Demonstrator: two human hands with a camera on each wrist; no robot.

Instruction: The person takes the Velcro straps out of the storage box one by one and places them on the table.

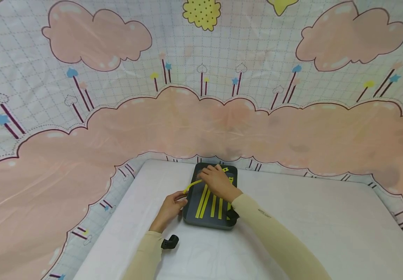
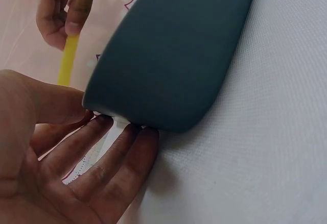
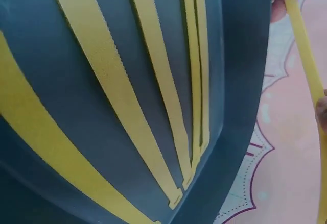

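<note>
Right hand (image 1: 219, 182) pinches yellow strip (image 1: 194, 182) over tray (image 1: 206, 224).
Best kept untwisted; I can't tell what left hand (image 1: 168, 208), at tray's edge, grips.

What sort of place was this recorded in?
Probably a staged tabletop recording spot: a white-topped table, a cloud-printed backdrop behind it, and one dark tray of yellow strips.

Yellow strip (image 1: 193, 184) between both hands (image 1: 216, 182) (image 1: 170, 207)
</note>
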